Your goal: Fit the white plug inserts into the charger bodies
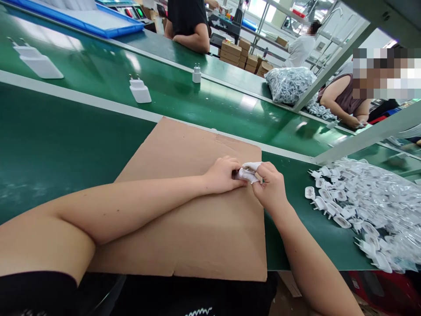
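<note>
My left hand [223, 174] rests over a brown cardboard sheet [197, 228], its fingers curled inward around something small. Meeting it from the right, my right hand [271, 184] is closed in a pinch, with white coverings [248, 175] on its thumb and a fingertip. A sliver of a pale piece shows between the two hands; fingers hide most of it, so its kind is unclear. To the right of my right hand lies a heap of white plug parts [340, 195], several with pins showing, partly spilling from a clear plastic bag [391, 197].
White chargers [140, 92] stand spaced along the green conveyor belt [171, 98] beyond a pale rail. A blue tray [115, 30] sits at the far left. Across the belt are a stuffed clear bag [289, 83], a slanted metal post [332, 66] and other people.
</note>
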Action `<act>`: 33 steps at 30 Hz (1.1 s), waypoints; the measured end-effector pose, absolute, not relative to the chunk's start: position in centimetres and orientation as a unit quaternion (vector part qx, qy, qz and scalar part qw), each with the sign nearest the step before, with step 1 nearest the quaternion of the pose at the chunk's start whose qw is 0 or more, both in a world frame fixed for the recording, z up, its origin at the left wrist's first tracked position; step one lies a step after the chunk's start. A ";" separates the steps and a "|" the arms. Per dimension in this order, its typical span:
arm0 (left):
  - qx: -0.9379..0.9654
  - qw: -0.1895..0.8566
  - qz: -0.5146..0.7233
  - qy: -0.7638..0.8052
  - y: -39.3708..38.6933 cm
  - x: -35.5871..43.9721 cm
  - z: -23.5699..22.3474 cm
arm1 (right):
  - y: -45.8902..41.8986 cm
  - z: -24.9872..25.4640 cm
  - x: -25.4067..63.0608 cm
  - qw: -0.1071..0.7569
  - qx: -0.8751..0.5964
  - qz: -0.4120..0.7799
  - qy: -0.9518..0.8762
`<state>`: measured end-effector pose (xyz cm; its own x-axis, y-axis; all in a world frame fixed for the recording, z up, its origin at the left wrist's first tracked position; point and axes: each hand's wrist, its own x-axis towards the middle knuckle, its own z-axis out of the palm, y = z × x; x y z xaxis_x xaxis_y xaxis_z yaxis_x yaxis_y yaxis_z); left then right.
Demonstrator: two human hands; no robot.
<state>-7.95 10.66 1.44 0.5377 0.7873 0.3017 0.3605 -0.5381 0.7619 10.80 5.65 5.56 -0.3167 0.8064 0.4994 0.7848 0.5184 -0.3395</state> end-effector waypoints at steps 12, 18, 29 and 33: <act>0.811 0.328 0.337 0.347 10.5 -7.9 1.5 | 5.4 3.7 10.8 0.383 -0.529 0.076 -0.753; 0.809 0.244 0.441 0.302 9.7 -8.7 1.7 | 5.1 3.9 10.8 0.445 -0.480 0.140 -0.743; 0.815 0.041 0.534 0.222 9.9 -8.7 1.0 | 3.8 5.0 10.6 0.466 -0.431 0.009 -0.773; 0.808 0.036 0.557 0.189 9.9 -8.6 1.2 | 4.0 4.8 10.7 0.492 -0.401 0.018 -0.773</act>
<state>-8.64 9.88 1.17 0.3083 0.3455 0.8863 0.2654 -0.9259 0.2686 10.67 3.98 4.79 -0.1943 0.6367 0.7463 0.6020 0.6781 -0.4217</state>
